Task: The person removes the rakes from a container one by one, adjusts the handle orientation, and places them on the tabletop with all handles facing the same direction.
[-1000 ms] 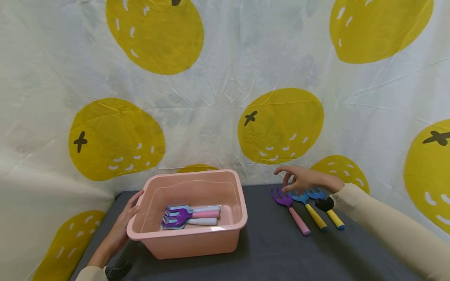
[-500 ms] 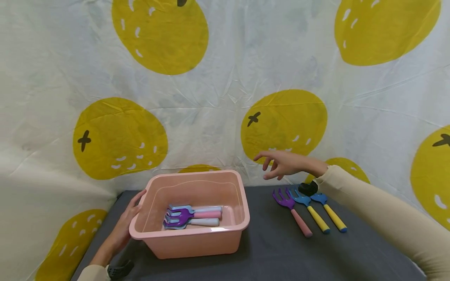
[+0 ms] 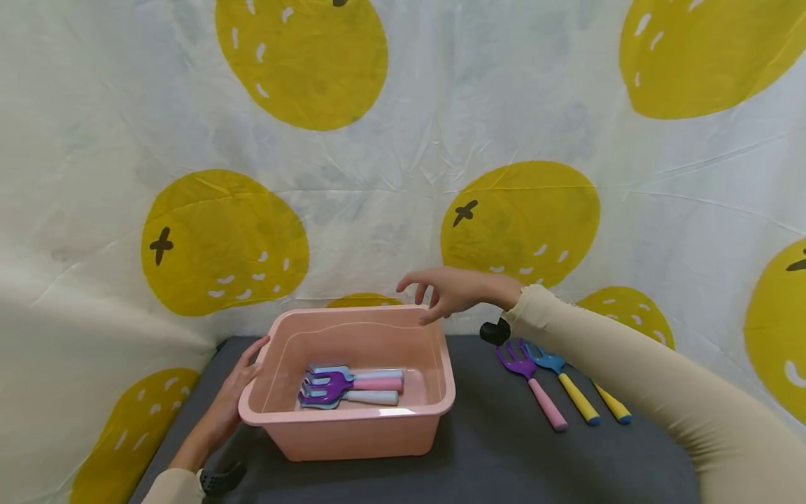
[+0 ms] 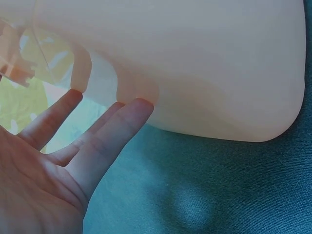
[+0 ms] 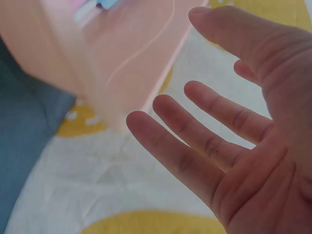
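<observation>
A pink plastic basin [image 3: 352, 437] stands on the dark tabletop. In it lie several toy hand forks: a purple fork with a pink handle [image 3: 378, 384] and light blue ones with pale handles [image 3: 371, 397]. My left hand [image 3: 229, 393] touches the basin's left side; in the left wrist view its straight fingertips rest on the wall. My right hand [image 3: 456, 290] is in the air by the basin's back right corner, fingers spread and holding nothing. Right of the basin lie a purple fork with a pink handle [image 3: 546, 404] and two blue forks with yellow handles [image 3: 578, 399].
A pale cloth with large yellow fruit prints [image 3: 378, 210] hangs behind the table and at the left. The dark tabletop [image 3: 497, 455] shows in front of the basin and to its right. My right sleeve [image 3: 630, 378] partly covers the rightmost fork.
My right hand has moved left, from above the forks on the table to the basin's back right corner. The left hand stays at the basin, and the view has shifted slightly.
</observation>
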`<state>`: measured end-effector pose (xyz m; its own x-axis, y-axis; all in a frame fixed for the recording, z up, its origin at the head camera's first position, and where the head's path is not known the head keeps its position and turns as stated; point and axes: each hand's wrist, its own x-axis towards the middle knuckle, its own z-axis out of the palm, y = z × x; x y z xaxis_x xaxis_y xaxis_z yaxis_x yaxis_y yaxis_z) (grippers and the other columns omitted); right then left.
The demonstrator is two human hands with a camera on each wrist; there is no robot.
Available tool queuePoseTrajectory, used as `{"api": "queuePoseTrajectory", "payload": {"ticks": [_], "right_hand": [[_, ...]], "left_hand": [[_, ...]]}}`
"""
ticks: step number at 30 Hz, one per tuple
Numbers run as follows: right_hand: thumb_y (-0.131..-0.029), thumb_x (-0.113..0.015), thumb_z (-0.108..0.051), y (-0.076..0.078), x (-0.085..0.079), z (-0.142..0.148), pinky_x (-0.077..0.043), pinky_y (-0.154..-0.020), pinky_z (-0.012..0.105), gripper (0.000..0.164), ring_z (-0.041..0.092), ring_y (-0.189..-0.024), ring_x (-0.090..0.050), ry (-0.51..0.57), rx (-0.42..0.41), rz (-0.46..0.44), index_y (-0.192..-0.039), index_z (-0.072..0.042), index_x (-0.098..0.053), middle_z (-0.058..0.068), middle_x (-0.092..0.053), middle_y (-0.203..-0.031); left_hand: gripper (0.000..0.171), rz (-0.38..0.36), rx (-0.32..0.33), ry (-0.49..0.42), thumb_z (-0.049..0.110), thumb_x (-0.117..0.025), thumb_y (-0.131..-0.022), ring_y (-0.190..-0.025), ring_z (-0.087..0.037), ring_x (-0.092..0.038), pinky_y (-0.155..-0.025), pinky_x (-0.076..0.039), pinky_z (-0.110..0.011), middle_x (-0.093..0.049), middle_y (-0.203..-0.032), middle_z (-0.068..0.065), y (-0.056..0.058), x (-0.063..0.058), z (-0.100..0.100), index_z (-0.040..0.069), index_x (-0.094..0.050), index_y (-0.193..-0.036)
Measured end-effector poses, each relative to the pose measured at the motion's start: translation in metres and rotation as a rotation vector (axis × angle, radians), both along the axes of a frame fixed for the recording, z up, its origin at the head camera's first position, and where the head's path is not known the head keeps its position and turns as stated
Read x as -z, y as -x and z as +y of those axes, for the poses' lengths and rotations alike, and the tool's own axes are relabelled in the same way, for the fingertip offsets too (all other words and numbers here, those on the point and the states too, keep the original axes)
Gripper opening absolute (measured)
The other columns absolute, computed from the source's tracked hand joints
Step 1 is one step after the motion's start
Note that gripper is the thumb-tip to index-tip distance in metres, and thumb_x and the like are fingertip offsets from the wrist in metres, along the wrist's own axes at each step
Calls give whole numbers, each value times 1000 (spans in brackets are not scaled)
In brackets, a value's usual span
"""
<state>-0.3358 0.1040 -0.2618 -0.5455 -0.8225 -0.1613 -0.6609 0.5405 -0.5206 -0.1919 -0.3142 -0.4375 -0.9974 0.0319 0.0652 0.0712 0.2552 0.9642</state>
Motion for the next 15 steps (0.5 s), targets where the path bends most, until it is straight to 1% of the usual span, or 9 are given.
{"api": "queuePoseTrajectory", "payload": {"ticks": [2,5,7,9,10,12,13,14,15], "right_hand": [[-92,-80,-23,1,4,-14,-61,-72,33,66,19,-96,-73,-16,-31,30,-149,-24,-47,11,-64,-125],[-91,-80,-29,1,13,-38,-60,-69,30,65,14,-94,-72,-64,-75,94,-148,-25,-49,7,-67,-124],[-91,-80,-28,0,22,-55,-60,-67,28,64,14,-94,-70,-87,-105,90,-147,-25,-50,4,-67,-121],[-91,-80,-27,-1,35,-71,-60,-66,28,63,15,-94,-68,-107,-134,69,-146,-25,-51,2,-66,-118],[-90,-81,-25,-1,41,-79,-59,-66,28,62,17,-91,-67,-113,-151,52,-145,-24,-51,2,-66,-117],[-90,-81,-23,1,56,-91,-59,-67,28,62,19,-94,-64,-122,-186,4,-145,-24,-51,0,-63,-116],[-90,-82,-25,2,64,-96,-59,-68,28,63,18,-95,-64,-129,-198,-8,-145,-25,-51,0,-63,-116],[-93,-79,-27,4,72,-101,-59,-71,29,57,19,-95,-64,-130,-185,-62,-143,-25,-52,0,-62,-117],[-92,-79,-29,6,78,-106,-59,-72,29,57,19,-97,-64,-144,-195,-67,-144,-26,-53,-1,-62,-119]], "left_hand": [[60,5,0,8,43,-37,-110,-141,-43,-34,-112,-35,-66,-18,-167,-18,0,0,-1,29,-16,-164],[59,6,-4,16,43,-36,-110,-141,-41,-34,-109,-44,-46,-18,-167,-17,0,-1,-2,29,-16,-165],[59,2,-8,19,42,-35,-111,-140,-39,-34,-103,-45,-33,-19,-167,-17,-1,-2,-4,29,-16,-165],[59,-9,-14,16,43,-35,-110,-140,-39,-35,-100,-45,-28,-20,-167,-17,-2,-2,-4,30,-16,-165],[59,-9,-13,14,42,-35,-110,-140,-40,-35,-101,-47,-32,-20,-167,-17,-2,-2,-4,29,-16,-165],[59,-11,-8,15,43,-36,-110,-140,-41,-36,-106,-47,-45,-20,-167,-18,-2,-1,-3,30,-16,-164],[60,-8,-6,15,43,-37,-110,-141,-42,-35,-109,-45,-53,-19,-167,-18,-2,-1,-2,30,-16,-164],[60,-5,-4,13,43,-37,-110,-141,-43,-35,-110,-41,-60,-19,-167,-18,-1,-1,-2,30,-16,-164],[60,1,-2,17,43,-37,-110,-141,-44,-34,-111,-38,-65,-18,-167,-18,0,0,-1,30,-16,-164]]}}
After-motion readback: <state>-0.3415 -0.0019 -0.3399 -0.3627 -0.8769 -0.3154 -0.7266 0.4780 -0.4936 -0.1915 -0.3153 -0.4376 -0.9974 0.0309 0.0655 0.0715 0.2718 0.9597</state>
